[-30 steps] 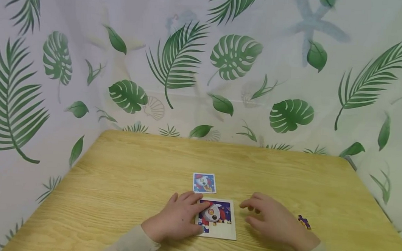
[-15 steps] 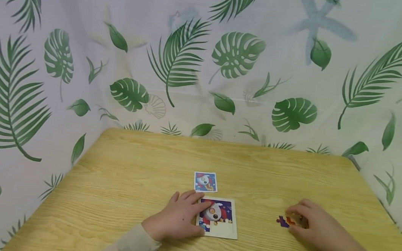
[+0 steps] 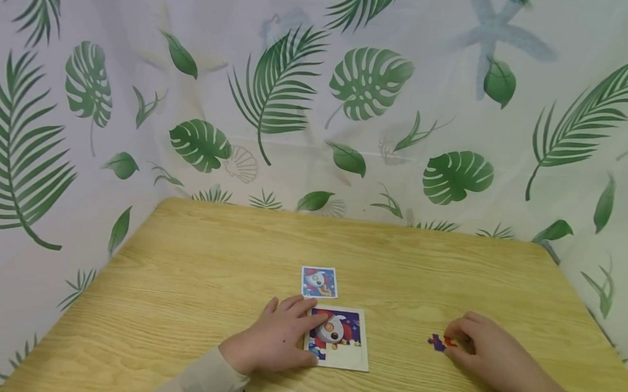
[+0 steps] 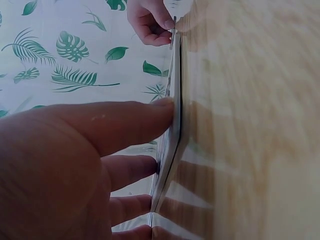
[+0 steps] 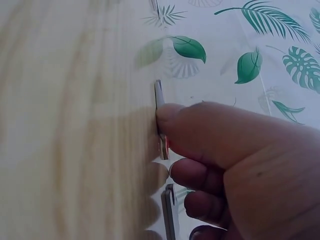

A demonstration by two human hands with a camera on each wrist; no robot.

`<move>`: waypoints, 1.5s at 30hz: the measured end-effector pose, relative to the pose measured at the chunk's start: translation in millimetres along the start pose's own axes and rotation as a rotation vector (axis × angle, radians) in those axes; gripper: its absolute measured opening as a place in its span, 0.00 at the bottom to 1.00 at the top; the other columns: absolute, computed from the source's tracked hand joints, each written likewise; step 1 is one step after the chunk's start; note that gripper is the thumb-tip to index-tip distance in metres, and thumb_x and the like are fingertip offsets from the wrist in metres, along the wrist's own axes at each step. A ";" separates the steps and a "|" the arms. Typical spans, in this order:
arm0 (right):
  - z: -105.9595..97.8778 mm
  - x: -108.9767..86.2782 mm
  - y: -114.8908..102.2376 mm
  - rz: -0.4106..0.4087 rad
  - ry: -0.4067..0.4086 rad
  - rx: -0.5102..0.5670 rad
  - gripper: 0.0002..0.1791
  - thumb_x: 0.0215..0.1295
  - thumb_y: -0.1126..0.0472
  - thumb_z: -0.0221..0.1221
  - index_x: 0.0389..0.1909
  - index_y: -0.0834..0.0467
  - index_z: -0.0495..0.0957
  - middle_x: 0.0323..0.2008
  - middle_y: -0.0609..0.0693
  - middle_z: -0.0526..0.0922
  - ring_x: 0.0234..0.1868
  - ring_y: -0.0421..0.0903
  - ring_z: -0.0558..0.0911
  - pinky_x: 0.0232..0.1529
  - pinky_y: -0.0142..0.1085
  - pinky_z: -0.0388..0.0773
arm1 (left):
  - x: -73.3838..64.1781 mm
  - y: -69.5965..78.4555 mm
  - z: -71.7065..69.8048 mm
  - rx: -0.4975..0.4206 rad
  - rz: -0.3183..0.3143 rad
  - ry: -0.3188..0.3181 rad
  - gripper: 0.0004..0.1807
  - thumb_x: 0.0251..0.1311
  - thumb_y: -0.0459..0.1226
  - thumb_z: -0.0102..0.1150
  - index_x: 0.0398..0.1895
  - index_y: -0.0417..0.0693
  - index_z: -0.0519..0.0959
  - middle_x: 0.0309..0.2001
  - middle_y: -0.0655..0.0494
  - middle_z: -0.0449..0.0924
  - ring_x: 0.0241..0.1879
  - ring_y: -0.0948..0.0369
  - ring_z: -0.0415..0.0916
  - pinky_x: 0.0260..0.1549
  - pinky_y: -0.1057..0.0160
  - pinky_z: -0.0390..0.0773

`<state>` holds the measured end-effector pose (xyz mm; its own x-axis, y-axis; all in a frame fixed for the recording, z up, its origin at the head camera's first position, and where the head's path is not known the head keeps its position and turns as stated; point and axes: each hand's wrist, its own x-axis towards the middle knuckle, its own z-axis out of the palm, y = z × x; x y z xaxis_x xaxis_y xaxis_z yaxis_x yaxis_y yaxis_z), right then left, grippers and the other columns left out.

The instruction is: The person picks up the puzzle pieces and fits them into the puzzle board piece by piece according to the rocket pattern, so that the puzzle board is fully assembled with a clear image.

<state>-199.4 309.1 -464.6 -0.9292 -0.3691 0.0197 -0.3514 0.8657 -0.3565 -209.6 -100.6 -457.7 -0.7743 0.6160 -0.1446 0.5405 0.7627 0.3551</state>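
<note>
My left hand (image 3: 274, 339) rests with spread, straight fingers over the left side of a square jigsaw puzzle (image 3: 350, 356) in a white frame. In the left wrist view, its thumb (image 4: 125, 122) and fingers touch the thin puzzle board (image 4: 175, 112). The puzzle shows a white-faced cartoon figure in red on dark purple, with a bare patch at lower right. To its right, my right hand (image 3: 489, 356) pinches a purple and red puzzle piece (image 3: 436, 343) at the tabletop. The right wrist view shows the thumb on that piece (image 5: 159, 92), its fingers curled beneath.
A small picture card (image 3: 319, 282) with the same cartoon lies just beyond the puzzle. Another flat piece (image 5: 170, 212) stands near the right fingers in the right wrist view. Behind the wooden table (image 3: 226, 244) hangs a leaf-print curtain (image 3: 293, 183).
My right hand has moved right, away from the puzzle, to the loose piece and now pinches it, shifting it slightly left. The left hand stays on the puzzle.
</note>
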 end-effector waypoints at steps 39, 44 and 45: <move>38.7 46.8 -118.2 -0.172 -0.081 0.104 0.10 0.61 0.47 0.70 0.37 0.43 0.80 0.33 0.35 0.72 0.33 0.35 0.71 0.37 0.34 0.72 | 1.6 4.9 -0.2 -0.004 -0.008 0.008 0.42 0.61 0.61 0.63 0.77 0.65 0.64 0.79 0.55 0.53 0.77 0.48 0.47 0.68 0.30 0.47; 49.8 54.0 -133.0 -0.190 -0.059 0.093 0.10 0.61 0.48 0.69 0.36 0.45 0.80 0.32 0.35 0.72 0.32 0.35 0.71 0.36 0.34 0.73 | 1.2 5.6 -0.1 -0.019 -0.020 0.013 0.41 0.60 0.61 0.64 0.76 0.66 0.65 0.78 0.55 0.55 0.77 0.48 0.48 0.67 0.30 0.47; 51.5 55.1 -135.6 -0.183 -0.063 0.085 0.10 0.61 0.48 0.69 0.36 0.45 0.80 0.32 0.35 0.72 0.32 0.35 0.71 0.36 0.34 0.72 | 1.3 5.8 0.1 -0.020 -0.021 0.016 0.41 0.60 0.61 0.65 0.76 0.66 0.66 0.78 0.54 0.56 0.77 0.47 0.49 0.67 0.29 0.47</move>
<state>-197.0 153.9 -463.2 -0.8408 -0.5403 0.0339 -0.5002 0.7515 -0.4301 -207.5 -95.4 -455.9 -0.7910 0.5962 -0.1375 0.5172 0.7716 0.3703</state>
